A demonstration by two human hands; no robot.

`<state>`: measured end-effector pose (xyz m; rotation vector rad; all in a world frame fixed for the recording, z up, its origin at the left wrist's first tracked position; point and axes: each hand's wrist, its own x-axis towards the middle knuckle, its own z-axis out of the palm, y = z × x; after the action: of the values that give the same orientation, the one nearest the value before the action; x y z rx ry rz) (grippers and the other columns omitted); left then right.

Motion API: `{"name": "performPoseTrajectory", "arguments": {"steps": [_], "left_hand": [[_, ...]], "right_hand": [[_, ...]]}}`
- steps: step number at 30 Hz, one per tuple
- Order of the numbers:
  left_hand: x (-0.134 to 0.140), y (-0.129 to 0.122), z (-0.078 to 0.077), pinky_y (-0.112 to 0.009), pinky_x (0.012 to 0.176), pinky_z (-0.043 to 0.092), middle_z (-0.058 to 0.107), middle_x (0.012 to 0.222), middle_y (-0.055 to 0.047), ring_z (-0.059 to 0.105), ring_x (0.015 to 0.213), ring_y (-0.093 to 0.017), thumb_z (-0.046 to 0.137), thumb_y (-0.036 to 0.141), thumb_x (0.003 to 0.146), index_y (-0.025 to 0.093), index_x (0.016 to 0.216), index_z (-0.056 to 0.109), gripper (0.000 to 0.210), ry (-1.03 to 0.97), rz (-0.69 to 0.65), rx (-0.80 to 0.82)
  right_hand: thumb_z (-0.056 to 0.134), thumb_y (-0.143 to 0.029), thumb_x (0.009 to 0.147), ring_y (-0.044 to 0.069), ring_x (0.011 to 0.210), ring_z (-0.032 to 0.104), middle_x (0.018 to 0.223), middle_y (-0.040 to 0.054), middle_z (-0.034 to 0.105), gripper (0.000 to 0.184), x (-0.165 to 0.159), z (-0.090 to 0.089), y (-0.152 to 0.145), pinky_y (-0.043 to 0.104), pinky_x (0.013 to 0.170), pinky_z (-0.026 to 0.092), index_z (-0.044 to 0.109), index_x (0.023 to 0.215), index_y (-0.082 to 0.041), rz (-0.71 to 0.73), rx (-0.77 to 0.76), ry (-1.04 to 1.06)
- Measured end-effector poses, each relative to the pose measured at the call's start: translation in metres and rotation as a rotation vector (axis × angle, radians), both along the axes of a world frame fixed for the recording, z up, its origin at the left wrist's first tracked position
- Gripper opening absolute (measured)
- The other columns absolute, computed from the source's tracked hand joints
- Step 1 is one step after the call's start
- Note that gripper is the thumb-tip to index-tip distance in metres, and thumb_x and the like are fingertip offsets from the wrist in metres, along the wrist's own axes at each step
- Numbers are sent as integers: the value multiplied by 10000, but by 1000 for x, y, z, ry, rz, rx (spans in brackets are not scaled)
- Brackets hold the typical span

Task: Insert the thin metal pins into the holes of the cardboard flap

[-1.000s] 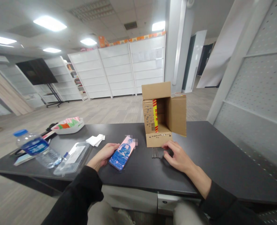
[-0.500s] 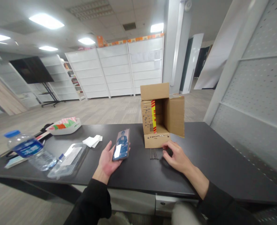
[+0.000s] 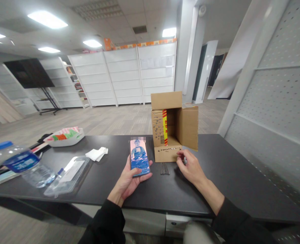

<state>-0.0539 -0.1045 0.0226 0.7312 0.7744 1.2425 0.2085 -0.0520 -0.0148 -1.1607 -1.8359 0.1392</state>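
A broad matte-black tabletop (image 3: 241, 179) is carrying everything here. A tall brown cardboard box (image 3: 189, 127) is standing open towards the person, its inner walls showing. At the left, a clear plastic bottle (image 3: 20, 164) with blue cap and label is standing near a shallow white dish (image 3: 77, 138), which is holding pink, green and orange-red packets (image 3: 64, 134). A flat clear plastic case (image 3: 75, 183) is bearing a white paper slip (image 3: 72, 168), inside or on top I cannot tell. The left hand (image 3: 128, 180) is gripping a rectangular smartphone (image 3: 140, 156) left of the box. The right hand (image 3: 192, 169) is curling beside the lower flap (image 3: 165, 157), fingers nearly meeting; whether they are pinching anything, I cannot tell. Slender grey metal nails (image 3: 164, 168) are lying before that flap.
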Motion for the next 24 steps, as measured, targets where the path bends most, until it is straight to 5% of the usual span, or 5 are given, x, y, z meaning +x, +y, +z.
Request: {"name": "performPoseTrajectory", "arguments": {"steps": [10, 24], "left_hand": [[7, -8, -5, -502, 804, 587, 550, 1334, -117, 546, 1230, -387, 738, 86, 686, 401, 1404, 246, 925, 80, 5, 37], [8, -9, -5, -568, 821, 563, 558, 1341, -120, 536, 1233, -410, 774, 109, 660, 423, 1409, 225, 980, 67, -26, 18]], "right_hand": [[468, -196, 836, 238, 884, 593, 951, 88, 620, 186, -4, 15, 30, 372, 800, 480, 558, 999, -194, -28, 22, -82], [465, -135, 847, 290, 977, 518, 1018, 128, 582, 208, -13, 0, 37, 432, 843, 449, 592, 1006, -177, -82, 164, -277]]}}
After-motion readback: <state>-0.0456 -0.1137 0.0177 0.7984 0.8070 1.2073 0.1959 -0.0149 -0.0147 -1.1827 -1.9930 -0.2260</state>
